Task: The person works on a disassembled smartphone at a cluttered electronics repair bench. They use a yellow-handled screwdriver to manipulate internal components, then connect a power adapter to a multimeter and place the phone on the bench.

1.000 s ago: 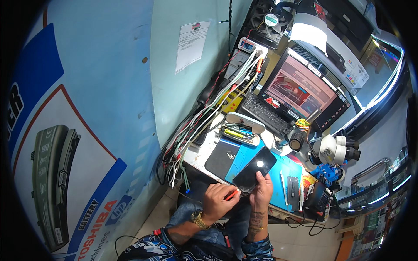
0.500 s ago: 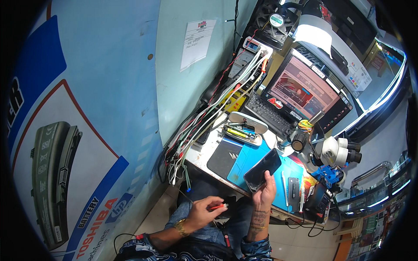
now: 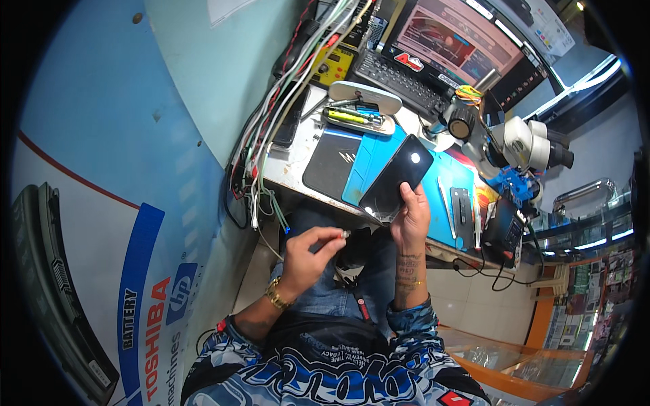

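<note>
My right hand (image 3: 412, 220) grips a black smartphone (image 3: 396, 177) by its lower end, thumb on the glass. The phone is tilted above the blue work mat (image 3: 440, 227), and its screen is dark with a bright light reflection. Low over my lap, my left hand (image 3: 308, 256) is closed in a pinch on a small cable plug (image 3: 344, 234), red with a metal tip. The plug is below and left of the phone's lower end, apart from it. Most of the plug is hidden by my fingers.
Many cables (image 3: 261, 159) hang over the table's left edge. Behind the mat are an open case of tools (image 3: 355, 118) and a laptop (image 3: 406, 84). A microscope (image 3: 518, 142) stands to the right. A black pad (image 3: 328, 166) and a black flat part (image 3: 462, 210) lie nearby.
The view has tilted down, so the table appears higher. My left hand has turned so that the plug's metal tip shows and points toward the phone. The right hand still holds the phone.
</note>
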`<state>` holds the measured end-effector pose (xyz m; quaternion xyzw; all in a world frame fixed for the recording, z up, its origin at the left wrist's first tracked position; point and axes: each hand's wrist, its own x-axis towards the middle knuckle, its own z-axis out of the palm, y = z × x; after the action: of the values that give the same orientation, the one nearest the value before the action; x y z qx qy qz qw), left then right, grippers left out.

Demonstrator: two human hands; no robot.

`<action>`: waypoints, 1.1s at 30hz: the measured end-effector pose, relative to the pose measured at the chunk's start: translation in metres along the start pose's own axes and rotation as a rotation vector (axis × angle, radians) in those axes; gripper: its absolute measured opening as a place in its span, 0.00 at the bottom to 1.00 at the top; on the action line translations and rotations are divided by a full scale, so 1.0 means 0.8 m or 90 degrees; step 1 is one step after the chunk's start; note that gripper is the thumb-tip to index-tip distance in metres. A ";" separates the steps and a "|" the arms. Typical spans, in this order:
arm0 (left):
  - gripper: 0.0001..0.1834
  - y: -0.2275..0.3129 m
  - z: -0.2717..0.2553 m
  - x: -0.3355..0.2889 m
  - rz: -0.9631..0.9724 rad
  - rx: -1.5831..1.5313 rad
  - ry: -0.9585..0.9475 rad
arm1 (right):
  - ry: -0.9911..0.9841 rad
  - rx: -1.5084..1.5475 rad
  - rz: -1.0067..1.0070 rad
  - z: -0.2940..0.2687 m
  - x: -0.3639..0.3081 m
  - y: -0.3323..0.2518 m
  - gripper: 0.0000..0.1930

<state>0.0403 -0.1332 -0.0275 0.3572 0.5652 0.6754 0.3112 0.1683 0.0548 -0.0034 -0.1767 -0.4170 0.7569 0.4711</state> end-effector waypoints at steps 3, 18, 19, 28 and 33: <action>0.12 0.009 0.013 0.024 -0.179 -0.257 -0.083 | 0.024 0.023 0.005 -0.007 0.001 0.002 0.18; 0.10 0.003 0.041 0.039 -0.117 -0.138 -0.050 | 0.037 0.008 -0.007 0.001 0.001 0.003 0.21; 0.10 0.002 0.042 0.039 -0.113 -0.141 -0.048 | 0.034 0.008 -0.009 0.000 0.000 0.003 0.21; 0.10 0.004 0.040 0.042 -0.097 -0.041 -0.047 | 0.029 -0.025 -0.038 0.002 -0.001 0.006 0.21; 0.10 0.013 0.033 0.046 -0.113 0.011 -0.064 | 0.035 -0.041 -0.044 0.010 -0.001 0.005 0.16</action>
<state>0.0418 -0.0903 -0.0093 0.3419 0.5843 0.6211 0.3950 0.1614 0.0496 -0.0019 -0.1979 -0.4340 0.7215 0.5020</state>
